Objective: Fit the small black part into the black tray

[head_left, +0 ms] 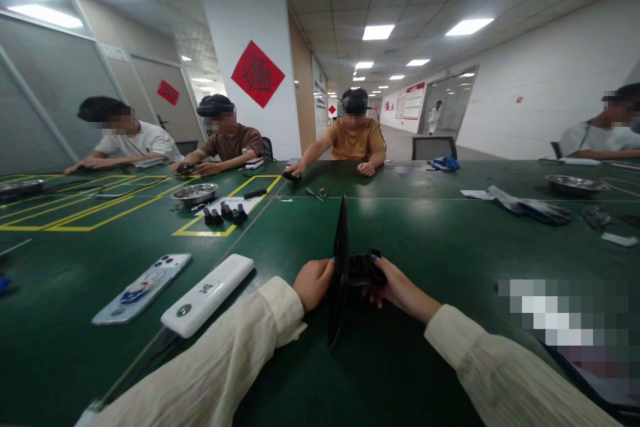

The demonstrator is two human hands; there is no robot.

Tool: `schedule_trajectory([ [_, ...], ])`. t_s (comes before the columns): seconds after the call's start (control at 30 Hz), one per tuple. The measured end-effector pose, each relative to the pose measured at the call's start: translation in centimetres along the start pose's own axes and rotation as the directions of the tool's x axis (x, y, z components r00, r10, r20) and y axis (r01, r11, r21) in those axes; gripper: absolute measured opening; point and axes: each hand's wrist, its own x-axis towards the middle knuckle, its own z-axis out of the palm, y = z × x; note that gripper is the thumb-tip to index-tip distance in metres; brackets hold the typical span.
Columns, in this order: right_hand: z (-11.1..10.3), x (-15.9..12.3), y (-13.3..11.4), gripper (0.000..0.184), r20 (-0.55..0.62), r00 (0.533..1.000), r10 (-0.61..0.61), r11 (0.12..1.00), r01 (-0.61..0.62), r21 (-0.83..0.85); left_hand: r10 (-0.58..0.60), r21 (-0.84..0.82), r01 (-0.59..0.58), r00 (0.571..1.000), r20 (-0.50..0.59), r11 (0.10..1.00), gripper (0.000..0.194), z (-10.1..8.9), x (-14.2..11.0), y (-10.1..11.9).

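In the middle of the head view a thin black panel (341, 280) stands upright, seen almost edge-on. From its right face juts a blocky black mount (361, 269); what kind of device this is I cannot tell. My left hand (314, 283) is closed on the panel's left side, thumb against its face. On the other side my right hand (387, 282) is closed around the mount's outer end, its fingers partly hidden behind it. A white power bank (209, 293) with a cable and a light-blue phone (143, 289) lie left of my left forearm.
Several black cylindrical parts (226, 215) stand near a metal bowl (195, 194) inside yellow tape. Gloves (530, 207) and another metal bowl (575, 185) lie at the right. A co-worker's hand (295, 171) touches a dark object across the green table (425, 233).
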Motion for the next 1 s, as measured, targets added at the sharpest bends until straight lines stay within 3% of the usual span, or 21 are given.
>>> schedule_trajectory([
  [0.33,0.1,0.0,-0.2,0.023,-0.01,1.0,0.009,1.0,-0.009,-0.006,-0.051,0.033,0.053,0.997,-0.051,0.998,0.035,-0.1,-0.2,0.3],
  [0.67,0.1,-0.1,-0.2,0.022,-0.01,1.0,0.001,1.0,-0.001,-0.008,-0.019,-0.046,0.017,0.999,-0.041,0.999,0.038,-0.1,-0.1,-0.3],
  [1.0,-1.1,1.2,1.4,0.031,0.029,0.999,-0.029,1.0,0.029,0.002,-0.01,-0.053,0.009,1.0,-0.024,0.999,0.037,0.3,0.1,-0.8],
])
